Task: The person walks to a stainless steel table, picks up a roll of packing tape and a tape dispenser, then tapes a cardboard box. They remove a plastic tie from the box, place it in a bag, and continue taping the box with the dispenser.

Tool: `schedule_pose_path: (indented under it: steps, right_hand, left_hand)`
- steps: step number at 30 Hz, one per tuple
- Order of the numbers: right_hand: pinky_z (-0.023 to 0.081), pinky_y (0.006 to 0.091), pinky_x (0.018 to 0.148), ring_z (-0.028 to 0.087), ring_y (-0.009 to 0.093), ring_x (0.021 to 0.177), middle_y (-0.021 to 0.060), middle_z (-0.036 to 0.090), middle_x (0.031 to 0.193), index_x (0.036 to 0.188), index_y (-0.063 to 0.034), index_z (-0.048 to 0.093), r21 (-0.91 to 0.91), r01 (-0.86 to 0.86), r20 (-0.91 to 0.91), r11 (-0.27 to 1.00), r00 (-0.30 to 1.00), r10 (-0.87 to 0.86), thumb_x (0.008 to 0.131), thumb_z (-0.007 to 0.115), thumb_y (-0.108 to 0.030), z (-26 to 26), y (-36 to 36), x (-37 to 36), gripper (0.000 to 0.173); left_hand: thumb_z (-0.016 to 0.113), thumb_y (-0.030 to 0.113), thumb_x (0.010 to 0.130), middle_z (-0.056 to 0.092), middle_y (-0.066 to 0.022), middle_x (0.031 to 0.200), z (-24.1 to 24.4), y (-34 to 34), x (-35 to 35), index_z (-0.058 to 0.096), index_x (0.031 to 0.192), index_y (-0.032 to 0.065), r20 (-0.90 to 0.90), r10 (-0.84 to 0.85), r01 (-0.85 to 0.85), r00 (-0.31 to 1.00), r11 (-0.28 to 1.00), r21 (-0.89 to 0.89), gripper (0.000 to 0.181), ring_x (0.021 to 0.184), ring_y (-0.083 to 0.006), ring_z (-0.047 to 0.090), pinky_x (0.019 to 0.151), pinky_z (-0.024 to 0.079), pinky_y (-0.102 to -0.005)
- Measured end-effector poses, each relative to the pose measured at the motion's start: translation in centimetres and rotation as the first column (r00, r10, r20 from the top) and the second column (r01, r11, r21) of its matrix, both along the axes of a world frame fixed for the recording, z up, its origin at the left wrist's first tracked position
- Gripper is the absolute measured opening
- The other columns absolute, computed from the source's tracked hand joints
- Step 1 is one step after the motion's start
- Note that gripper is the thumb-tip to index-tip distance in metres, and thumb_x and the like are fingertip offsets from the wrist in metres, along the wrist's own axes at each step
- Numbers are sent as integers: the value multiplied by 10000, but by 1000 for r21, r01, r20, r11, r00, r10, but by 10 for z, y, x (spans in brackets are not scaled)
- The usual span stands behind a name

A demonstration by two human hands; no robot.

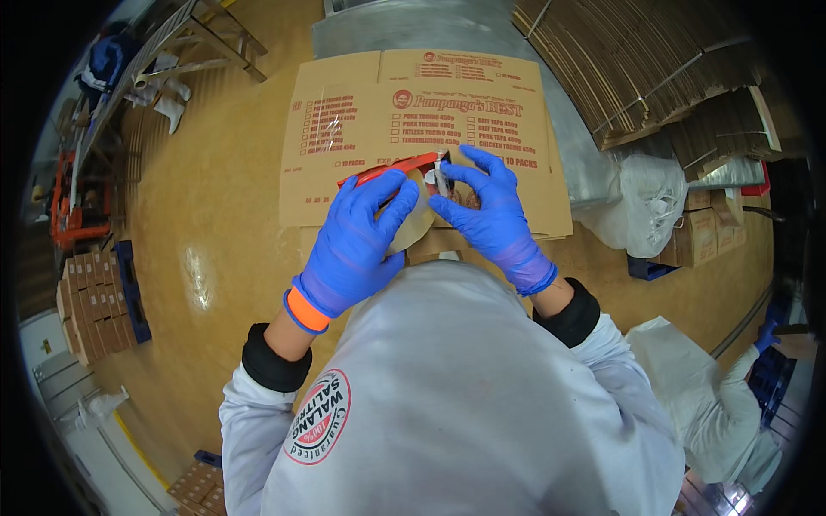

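Flat printed cardboard box blanks [361, 84] lie stacked on a metal table in front of me. Above them my left hand [361, 238], in a blue glove with an orange band at the wrist, grips a red tape dispenser [397, 166], its fingers around the body. My right hand [493, 216], also gloved in blue, has its thumb and index finger at the dispenser's front end, touching a clear strip that looks like the tape's end. A pale tape roll [416, 222] shows below the dispenser. The palm sides of both hands are hidden.
Bundled flat cardboard [645, 64] is piled at the right of the metal table [413, 32]. A clear plastic bag [652, 206] hangs at its right edge. Stacked cartons [97, 303] stand at the left on a blue pallet. A co-worker [716, 400] is at the lower right, another person [110, 61] at the upper left.
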State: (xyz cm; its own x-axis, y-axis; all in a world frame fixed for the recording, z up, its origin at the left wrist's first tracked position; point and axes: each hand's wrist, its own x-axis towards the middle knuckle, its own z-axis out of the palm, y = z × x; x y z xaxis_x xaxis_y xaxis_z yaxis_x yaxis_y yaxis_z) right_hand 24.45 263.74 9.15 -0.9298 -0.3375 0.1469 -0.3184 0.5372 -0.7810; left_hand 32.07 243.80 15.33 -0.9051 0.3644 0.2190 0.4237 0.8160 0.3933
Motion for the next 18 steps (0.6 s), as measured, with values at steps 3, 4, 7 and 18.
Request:
schedule_pose_path:
  steps: [3, 4, 7, 18]
  right_hand:
    - [445, 418, 900, 520, 300, 1057, 91, 574, 1116, 924, -133, 731, -55, -10, -23, 998, 1000, 9, 712, 794, -302, -6, -3, -5, 279]
    - [448, 415, 865, 521, 289, 1020, 70, 579, 1054, 878, -133, 729, -48, -7, -34, 999, 999, 5, 712, 788, -287, -7, -4, -8, 234]
    - [447, 407, 810, 521, 276, 970, 41, 590, 971, 791, -133, 719, 50, 43, -177, 998, 984, -34, 709, 769, -246, -6, -4, -15, 148]
    - [455, 383, 847, 550, 262, 952, 68, 605, 962, 843, -101, 719, -147, -117, -137, 982, 986, 97, 756, 770, -213, -9, -5, -21, 150]
  left_hand:
    - [745, 10, 600, 461, -181, 1354, 0, -1, -1, 455, 1388, 74, -12, -21, 21, 1000, 1000, 14, 843, 1193, -369, 502, 1038, 391, -470]
    - [746, 6, 600, 461, -183, 1353, 0, -1, -1, 452, 1393, 78, -13, -28, 28, 1000, 1000, 13, 849, 1189, -368, 503, 1029, 404, -457]
    - [751, -4, 608, 470, -171, 1353, 1, -1, 3, 446, 1402, 96, 49, 1, -2, 999, 1000, 22, 857, 1169, -360, 514, 990, 443, -416]
    - [785, 68, 674, 528, -147, 1313, 12, 2, 1, 466, 1380, 103, 105, 67, -77, 992, 993, 91, 775, 1152, -331, 535, 962, 471, -393]
